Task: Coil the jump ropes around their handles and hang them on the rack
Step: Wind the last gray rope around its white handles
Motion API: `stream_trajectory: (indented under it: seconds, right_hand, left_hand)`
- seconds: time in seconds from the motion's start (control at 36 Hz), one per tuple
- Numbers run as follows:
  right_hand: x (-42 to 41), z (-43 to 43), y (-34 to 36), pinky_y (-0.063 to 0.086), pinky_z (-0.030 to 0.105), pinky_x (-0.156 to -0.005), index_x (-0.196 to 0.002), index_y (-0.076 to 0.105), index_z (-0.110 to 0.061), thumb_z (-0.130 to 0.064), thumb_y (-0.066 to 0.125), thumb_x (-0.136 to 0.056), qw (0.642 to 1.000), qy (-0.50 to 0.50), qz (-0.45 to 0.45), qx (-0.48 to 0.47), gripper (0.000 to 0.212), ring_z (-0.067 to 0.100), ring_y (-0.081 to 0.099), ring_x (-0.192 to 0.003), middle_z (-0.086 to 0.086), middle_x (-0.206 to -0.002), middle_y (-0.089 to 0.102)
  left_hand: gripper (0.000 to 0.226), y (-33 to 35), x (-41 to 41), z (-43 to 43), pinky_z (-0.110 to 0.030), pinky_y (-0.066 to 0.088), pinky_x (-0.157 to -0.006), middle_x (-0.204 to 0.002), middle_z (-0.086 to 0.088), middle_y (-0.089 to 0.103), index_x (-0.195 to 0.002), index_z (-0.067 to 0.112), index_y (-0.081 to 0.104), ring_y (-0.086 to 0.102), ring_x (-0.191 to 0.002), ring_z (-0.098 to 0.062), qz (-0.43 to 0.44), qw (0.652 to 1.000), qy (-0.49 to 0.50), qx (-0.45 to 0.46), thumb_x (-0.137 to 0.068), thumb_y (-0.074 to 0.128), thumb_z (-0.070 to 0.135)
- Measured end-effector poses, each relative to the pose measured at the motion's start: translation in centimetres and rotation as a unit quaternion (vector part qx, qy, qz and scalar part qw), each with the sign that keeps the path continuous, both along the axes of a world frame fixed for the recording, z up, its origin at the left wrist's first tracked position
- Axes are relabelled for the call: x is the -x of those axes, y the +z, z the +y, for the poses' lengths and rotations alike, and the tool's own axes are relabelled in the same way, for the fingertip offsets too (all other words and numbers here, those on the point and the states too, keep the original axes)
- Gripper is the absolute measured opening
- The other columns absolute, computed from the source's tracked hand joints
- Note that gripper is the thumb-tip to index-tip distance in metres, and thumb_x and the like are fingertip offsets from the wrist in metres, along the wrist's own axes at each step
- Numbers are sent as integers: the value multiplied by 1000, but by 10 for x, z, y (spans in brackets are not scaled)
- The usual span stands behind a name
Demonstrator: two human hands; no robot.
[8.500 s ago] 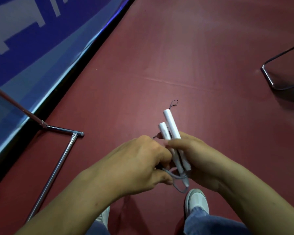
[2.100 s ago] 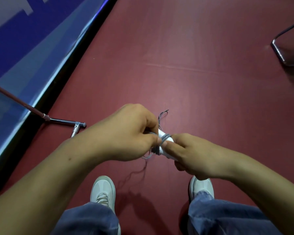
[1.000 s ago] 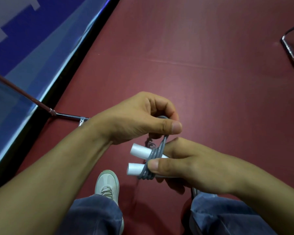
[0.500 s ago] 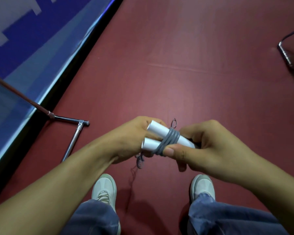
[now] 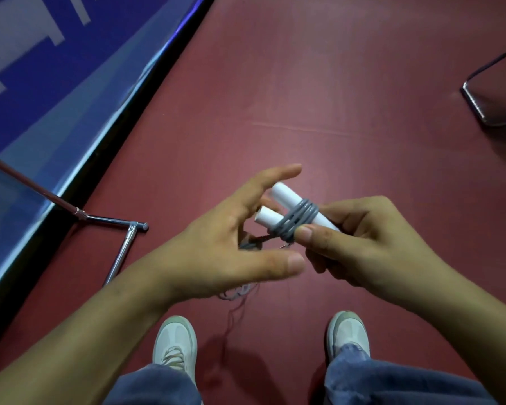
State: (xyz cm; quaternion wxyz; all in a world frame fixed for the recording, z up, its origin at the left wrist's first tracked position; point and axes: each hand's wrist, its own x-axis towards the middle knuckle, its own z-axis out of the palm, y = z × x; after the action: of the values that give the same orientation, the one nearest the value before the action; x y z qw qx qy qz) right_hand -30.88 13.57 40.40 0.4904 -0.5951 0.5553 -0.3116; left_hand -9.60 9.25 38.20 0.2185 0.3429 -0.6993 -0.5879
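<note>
Head view, coiling stage. My right hand [image 5: 362, 244] grips the two white handles [image 5: 282, 190] side by side, its thumb pressing on the grey rope coil [image 5: 297, 219] wound across both. Half a second ago my left hand [image 5: 216, 247] was closed around the free ends of the handles; it has now let go and sits just in front of them, fingers straight and spread, thumb extended, holding nothing that I can see. A loose tail of rope [image 5: 237, 292] hangs below that hand, so I judge the wrap unfinished: the remaining slack needs winding or tucking before hanging. The surface below is a dark red floor [image 5: 333, 83], edged on the left by a blue banner [image 5: 70, 54]. A chrome tube frame [image 5: 123, 247], possibly the rack's base, rests near that edge; a second metal frame [image 5: 473, 100] lies far right.
</note>
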Motion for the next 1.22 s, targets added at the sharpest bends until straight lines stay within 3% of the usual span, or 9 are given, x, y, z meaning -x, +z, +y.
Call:
stream_trajectory:
  seconds: [0.08, 0.17, 0.33, 0.5, 0.67, 0.83, 1.0, 1.14, 1.22]
  right_hand:
    - [0, 0, 1, 31, 18, -40, -74, 66, 5, -20, 68, -94, 999, 19, -21, -34, 32, 13, 41, -40, 12, -54, 57]
    - [-1, 1, -3, 29, 18, -40, -77, 67, 2, -23, 67, -97, 994, 61, -42, -86, 32, 12, 36, -41, 8, -53, 52]
    - [1, 5, -6, 22, 17, -42, -60, 63, -15, -35, 66, -86, 976, 102, -98, -165, 33, 12, 27, -39, 11, -52, 45]
    - [1, 8, -10, 18, 19, -41, -77, 53, 8, -40, 68, -84, 964, 149, -77, -206, 51, 12, 23, -41, 6, -51, 41]
    - [-8, 10, -15, 24, 19, -40, -69, 68, -12, -46, 68, -85, 967, 172, -49, -183, 38, 15, 28, -40, 6, -49, 45]
    - [-10, 12, -18, 28, 23, -43, -71, 65, -6, -59, 69, -79, 969, 180, -24, -168, 54, 17, 33, -44, 4, -49, 46]
    - [-9, 13, -19, 27, 23, -44, -68, 64, -8, -61, 69, -76, 969, 179, -10, -167, 54, 17, 34, -45, 0, -47, 47]
    - [-4, 10, -13, 26, 18, -39, -68, 68, -8, -56, 75, -75, 966, 166, -19, -196, 49, 13, 32, -37, 4, -46, 45]
    - [-2, 8, -12, 26, 19, -39, -67, 68, -6, -52, 77, -72, 962, 169, -14, -216, 48, 14, 33, -37, 6, -46, 44]
  left_hand:
    - [96, 8, 2, -1, -19, 47, -60, -114, 0, 61, -144, 43, 42, 59, -63, -1, -22, 996, 2, 82, -69, 93, 12]
    - [88, 13, 1, -3, -21, 56, -63, -109, 1, 56, -135, 38, 54, 71, -67, -17, -28, 998, -1, 64, -64, 93, 1]
    - [63, 20, 5, 4, -41, 55, -81, -104, 6, 63, -122, 26, 71, 66, -99, -20, -81, 984, -39, 151, -64, 95, 22]
    - [44, 16, 5, 16, -23, 53, -60, -80, 5, 68, -99, 16, 64, 63, -67, -3, -46, 995, -20, 86, -66, 90, 0]
    - [45, 12, 1, 19, -39, 60, -58, -82, 1, 74, -96, 12, 55, 74, -71, -18, -30, 998, -24, 40, -68, 86, -6]
    - [49, 11, 1, 20, -25, 50, -53, -70, 9, 68, -93, 13, 54, 65, -58, -6, -42, 997, -24, 61, -61, 82, -11]
    - [51, 3, 9, 33, -41, 50, -48, -79, 0, 68, -86, 26, 53, 65, -61, -23, -45, 986, 53, 152, -56, 74, -10]
    - [51, 9, 7, 30, -30, 56, -56, -86, 1, 72, -100, 16, 53, 73, -74, -21, -24, 995, 6, 93, -63, 74, -13]
    - [52, 8, 10, 34, -35, 59, -63, -106, 5, 72, -98, 16, 53, 74, -85, -17, -15, 992, 20, 123, -62, 75, -14]
